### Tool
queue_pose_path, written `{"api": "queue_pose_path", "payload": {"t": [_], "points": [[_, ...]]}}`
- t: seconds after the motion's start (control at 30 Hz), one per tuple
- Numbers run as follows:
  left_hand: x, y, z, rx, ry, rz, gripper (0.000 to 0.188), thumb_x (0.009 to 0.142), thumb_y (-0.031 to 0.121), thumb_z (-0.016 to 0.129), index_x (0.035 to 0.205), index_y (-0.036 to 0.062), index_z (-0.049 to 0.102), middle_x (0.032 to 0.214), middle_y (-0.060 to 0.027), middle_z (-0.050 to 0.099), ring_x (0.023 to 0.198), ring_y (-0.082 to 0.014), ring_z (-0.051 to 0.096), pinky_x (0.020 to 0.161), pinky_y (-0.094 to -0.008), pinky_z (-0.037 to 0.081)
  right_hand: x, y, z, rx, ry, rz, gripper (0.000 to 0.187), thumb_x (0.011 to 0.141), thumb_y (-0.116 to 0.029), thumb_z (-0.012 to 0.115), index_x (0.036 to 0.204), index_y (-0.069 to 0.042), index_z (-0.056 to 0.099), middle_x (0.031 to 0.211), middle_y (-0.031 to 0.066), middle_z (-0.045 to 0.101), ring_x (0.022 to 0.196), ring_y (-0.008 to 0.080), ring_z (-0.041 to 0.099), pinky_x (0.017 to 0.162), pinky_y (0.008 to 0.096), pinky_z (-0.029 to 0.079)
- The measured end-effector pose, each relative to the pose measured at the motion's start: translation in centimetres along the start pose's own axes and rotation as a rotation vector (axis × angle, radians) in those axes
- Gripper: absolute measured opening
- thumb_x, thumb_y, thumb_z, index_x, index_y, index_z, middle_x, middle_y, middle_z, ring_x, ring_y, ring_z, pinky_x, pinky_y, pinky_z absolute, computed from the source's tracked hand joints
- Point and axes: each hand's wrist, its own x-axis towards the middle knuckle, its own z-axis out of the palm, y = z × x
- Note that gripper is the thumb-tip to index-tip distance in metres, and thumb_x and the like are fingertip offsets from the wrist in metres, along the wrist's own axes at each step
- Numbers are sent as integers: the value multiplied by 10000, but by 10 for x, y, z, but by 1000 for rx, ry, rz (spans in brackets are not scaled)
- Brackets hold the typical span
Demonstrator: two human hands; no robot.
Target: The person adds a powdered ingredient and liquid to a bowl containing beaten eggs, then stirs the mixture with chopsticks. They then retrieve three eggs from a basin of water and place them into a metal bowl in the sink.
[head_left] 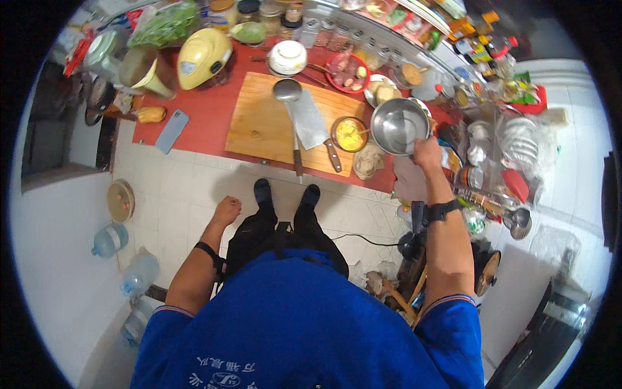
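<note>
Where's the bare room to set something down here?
Mostly the left half of the cutting board, beside the ladle, and the red tabletop between the phone and the board. It's crowded right of the cleaver, around the bowl of yellow food and the metal pan in the right hand, and along the back among the jars.

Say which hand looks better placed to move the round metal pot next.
Right, most likely: the right hand grips the round metal pot at its near right side, while the left hand hangs away from it, short of the red tabletop, with nothing visible in it.
</note>
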Motion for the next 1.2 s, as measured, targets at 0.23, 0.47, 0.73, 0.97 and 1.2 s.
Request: {"api": "queue_pose_path", "payload": {"t": [0.23, 0.47, 0.73, 0.97, 1.2], "points": [[12, 23, 0, -45, -53, -174, 365, 1013, 250, 627, 1199, -63, 607, 943, -154, 735, 777, -220, 726, 709, -343, 605, -43, 48, 28, 969, -461, 335, 410, 1049, -264, 484, 874, 70, 644, 703, 144, 710, 491, 188, 629, 371, 332, 447], [10, 77, 17, -18, 7, -116, 270, 1006, 226, 595, 1081, -28, 649, 867, -120, 729, 687, -173, 685, 614, -316, 558, -69, 115, 88, 1102, -537, 416, 401, 1031, -257, 490, 980, 109, 646, 790, 195, 746, 571, 209, 693, 417, 316, 450], [-30, 136, 97, -50, -38, -299, 302, 1038, 284, 638, 1136, -2, 647, 925, -136, 749, 729, -177, 710, 609, -293, 557, -8, 215, 196, 822, -486, 411, 469, 919, -294, 594, 1108, 129, 671, 991, 305, 745, 877, 434, 747, 801, 475, 602], [-39, 224, 165, -167, -99, -295, 322, 1055, 298, 628, 1227, 31, 573, 1036, -145, 718, 820, -181, 691, 668, -273, 549, 30, 235, 220, 848, -540, 485, 614, 910, -338, 625, 1324, 112, 567, 1322, 364, 634, 1240, 485, 632, 1070, 508, 499], [-5, 266, 181, -32, -151, -266, 331, 1054, 296, 619, 1216, 8, 586, 999, -137, 733, 798, -169, 704, 687, -283, 570, 9, 267, 125, 636, -193, 247, 633, 952, -401, 668, 1381, 49, 548, 1251, 315, 689, 1193, 466, 664, 1039, 496, 521]]}}
